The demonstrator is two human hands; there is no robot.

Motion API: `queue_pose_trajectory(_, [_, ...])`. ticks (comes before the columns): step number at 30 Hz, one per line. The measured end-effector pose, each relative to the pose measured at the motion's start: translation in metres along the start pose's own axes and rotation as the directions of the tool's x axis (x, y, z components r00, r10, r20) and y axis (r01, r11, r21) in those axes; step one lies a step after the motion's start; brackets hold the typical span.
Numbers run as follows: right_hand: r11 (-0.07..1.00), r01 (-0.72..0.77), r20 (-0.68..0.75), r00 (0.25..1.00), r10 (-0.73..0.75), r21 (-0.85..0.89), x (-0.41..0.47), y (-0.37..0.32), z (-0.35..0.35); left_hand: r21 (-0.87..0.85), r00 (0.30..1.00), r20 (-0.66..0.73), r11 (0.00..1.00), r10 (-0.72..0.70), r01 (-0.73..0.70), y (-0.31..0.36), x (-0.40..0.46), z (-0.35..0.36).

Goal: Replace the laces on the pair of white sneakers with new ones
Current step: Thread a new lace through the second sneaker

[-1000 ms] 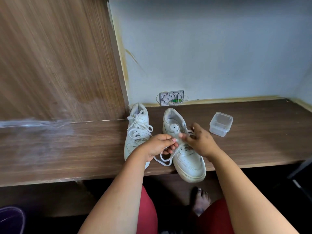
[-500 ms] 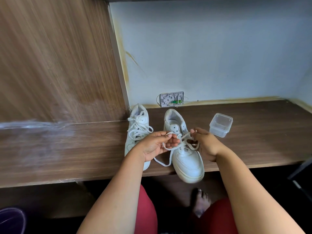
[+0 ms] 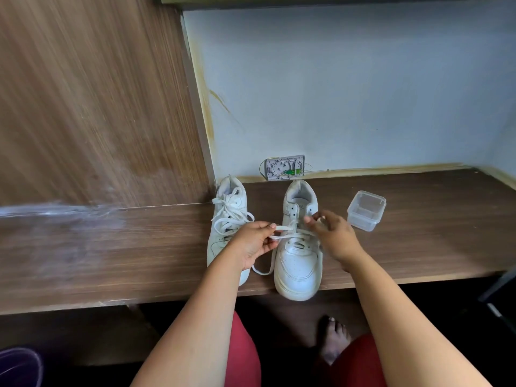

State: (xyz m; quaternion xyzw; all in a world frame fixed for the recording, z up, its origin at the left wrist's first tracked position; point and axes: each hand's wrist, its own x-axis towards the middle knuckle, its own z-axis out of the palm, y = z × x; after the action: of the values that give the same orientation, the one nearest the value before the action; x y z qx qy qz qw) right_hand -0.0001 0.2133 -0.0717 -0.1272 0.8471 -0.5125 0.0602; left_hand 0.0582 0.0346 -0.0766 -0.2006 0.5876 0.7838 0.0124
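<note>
You are looking down at a brown wood-grain counter (image 3: 418, 233) set against a pale wall. 2 white sneakers stand on it side by side, toes toward you. The left sneaker (image 3: 227, 227) is laced, with loose loops lying across its tongue. The right sneaker (image 3: 298, 258) sits with its toe just over the near edge of the counter, and a flat white lace (image 3: 290, 233) crosses only its lower eyelets; the upper eyelets are bare.

Your left hand (image 3: 255, 243) pinches the lace between thumb and fingertips, just left of the right sneaker, and a slack length of lace droops from it onto the counter. Your right hand (image 3: 333, 236) hovers over the sneaker's right side with its fingers curled toward the eyelets; it appears to hold the lace's other end, though the grip itself is hard to make out.

Half a second ago your hands were close together over the tongue. They have now drawn apart, and the lace runs tauter across the sneaker. That suggests a crossing has just been pulled snug, and several rows remain to thread on this shoe.

A small clear plastic container (image 3: 366, 210) stands open to the far right of the sneakers. A small wall box (image 3: 284, 167) is mounted behind them.
</note>
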Motion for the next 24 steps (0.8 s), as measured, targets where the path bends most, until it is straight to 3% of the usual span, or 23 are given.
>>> queue_pose_trajectory(2, [0.978,0.121,0.042,0.992,-0.115,-0.170,-0.001,0.002,0.000,0.204,0.993,-0.073,0.976,0.088,-0.071,-0.003,0.003,0.000])
queue_pose_trajectory(6, [0.921,0.248,0.065,0.969,-0.240,-0.301,0.001,0.002,-0.005,0.503,0.966,-0.112,0.852,0.233,-0.147,-0.006,0.006,-0.002])
queue_pose_trajectory(8, [0.920,0.234,0.065,0.972,-0.225,-0.316,0.002,0.001,-0.004,0.615,0.962,-0.082,0.773,0.260,-0.156,-0.005,0.005,-0.005])
queue_pose_trajectory(10, [0.976,0.093,0.066,0.994,-0.082,-0.199,0.001,0.001,0.000,0.678,0.960,-0.055,0.716,0.276,-0.167,-0.004,0.005,-0.006])
queue_pose_trajectory(11, [0.995,0.007,0.080,0.997,0.001,-0.095,0.001,0.002,0.001,0.626,0.967,-0.053,0.762,0.251,-0.164,-0.003,0.004,-0.006])
queue_pose_trajectory(14, [0.982,-0.122,0.128,0.986,0.104,0.144,0.003,0.004,-0.005,0.254,0.998,-0.005,0.965,0.063,-0.060,0.000,-0.003,0.006])
queue_pose_trajectory(19, [0.834,-0.287,0.177,0.957,0.229,0.472,0.006,0.004,-0.011,0.018,0.998,0.022,0.998,-0.058,0.057,-0.002,-0.004,0.018])
queue_pose_trajectory(24, [0.668,-0.364,0.143,0.921,0.362,0.649,0.005,-0.002,-0.013,-0.212,0.984,0.105,0.963,-0.145,0.164,0.003,-0.002,0.015])
